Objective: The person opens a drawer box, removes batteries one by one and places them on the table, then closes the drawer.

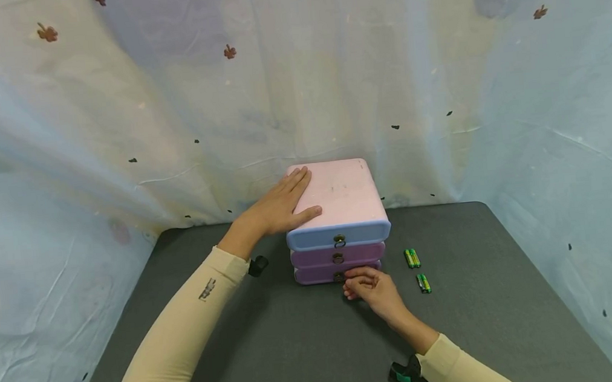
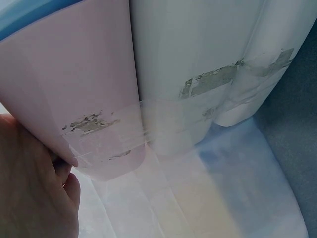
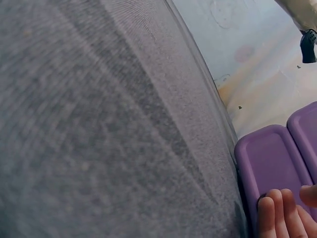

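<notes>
Nearest, the right hand (image 1: 376, 294) curls its fingers at the ring pull (image 1: 338, 277) of the bottom purple drawer (image 1: 313, 276); whether it grips, I cannot tell. Green batteries (image 1: 424, 283) lie right of the three-drawer chest (image 1: 342, 235). The left hand (image 1: 280, 208), fingers straight, rests on the pink top (image 1: 339, 191), grasping nothing.

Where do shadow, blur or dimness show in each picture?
Head view: a soft shadow beside the left sleeve falls on the grey table; left wrist view: the left hand looks dim against brighter cloth; right wrist view: the table appears blurred and grainy.
</notes>
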{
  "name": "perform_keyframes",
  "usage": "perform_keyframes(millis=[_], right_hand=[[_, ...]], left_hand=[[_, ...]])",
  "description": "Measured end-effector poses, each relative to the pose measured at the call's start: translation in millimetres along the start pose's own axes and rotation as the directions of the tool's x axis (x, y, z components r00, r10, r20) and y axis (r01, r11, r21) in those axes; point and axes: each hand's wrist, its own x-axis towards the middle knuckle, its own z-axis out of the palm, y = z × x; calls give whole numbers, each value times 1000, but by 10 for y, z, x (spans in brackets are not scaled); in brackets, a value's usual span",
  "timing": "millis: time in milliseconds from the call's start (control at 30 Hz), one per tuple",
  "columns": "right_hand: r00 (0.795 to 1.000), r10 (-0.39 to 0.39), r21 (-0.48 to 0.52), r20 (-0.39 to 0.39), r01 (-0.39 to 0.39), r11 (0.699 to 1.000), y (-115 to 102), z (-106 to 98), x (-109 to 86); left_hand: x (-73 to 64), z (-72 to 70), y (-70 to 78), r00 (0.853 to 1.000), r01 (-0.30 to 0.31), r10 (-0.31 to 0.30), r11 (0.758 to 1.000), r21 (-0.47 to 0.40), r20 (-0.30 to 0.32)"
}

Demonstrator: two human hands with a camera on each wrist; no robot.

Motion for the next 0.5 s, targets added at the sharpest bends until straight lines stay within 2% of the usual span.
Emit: perform_keyframes(millis=[500], right_hand=[[997,77,-28,14,-77,997,33,21,-8]], left_hand=[[-21,-17,16,1000,-2,2,1000,-14,1]])
